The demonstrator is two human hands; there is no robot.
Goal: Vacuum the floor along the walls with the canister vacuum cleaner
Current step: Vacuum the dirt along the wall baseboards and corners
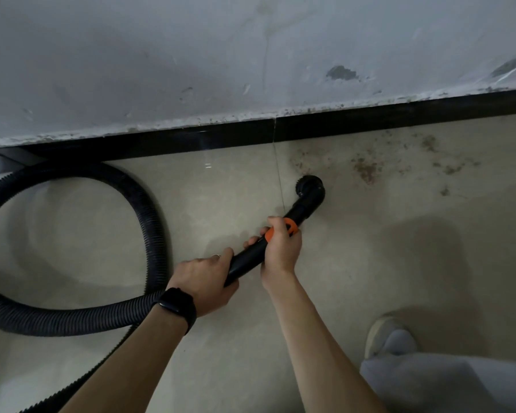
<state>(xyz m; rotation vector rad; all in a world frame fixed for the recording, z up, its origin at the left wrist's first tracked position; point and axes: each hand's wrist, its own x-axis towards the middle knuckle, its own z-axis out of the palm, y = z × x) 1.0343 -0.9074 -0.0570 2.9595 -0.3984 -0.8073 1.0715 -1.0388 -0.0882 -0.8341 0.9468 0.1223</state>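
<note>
While the pass is running, step in hand: the person is guiding the nozzle (310, 189) over the floor (221, 180) near the skirting (370, 120) at the foot of the wall (191, 70).
Nozzle position: it is sitting on the tile just right of a tile joint, close to the skirting but apart from it.
Left hand (203, 281): its fingers are curling round the rear end of the wand (248, 262), where the hose (155, 222) is joining it.
Right hand (280, 248): it is gripping the wand further forward, with its fingers wrapping over the orange collar (289, 226).
Hose: it is lying in one wide loop on the floor to the left, with the top of the loop touching the skirting.
Canister: it is not appearing in view.
Work done (judgement): the tile to the left of the nozzle is looking free of debris, so that stretch is probably finished.
Work left (judgement): brown dirt (365, 169) is lying to the right of the nozzle and along the skirting, so the pass is needing to continue rightward; how much wall lies beyond the picture cannot be told.
Count, task items: one wand, one nozzle, one collar, one hose.
Count, hands: two, both holding the wand.
Count, dirt: roughly three denser patches, with scattered specks around them.
Count, other: one black wristwatch (176, 305) on the left wrist; one shoe (382, 332) at lower right.
</note>
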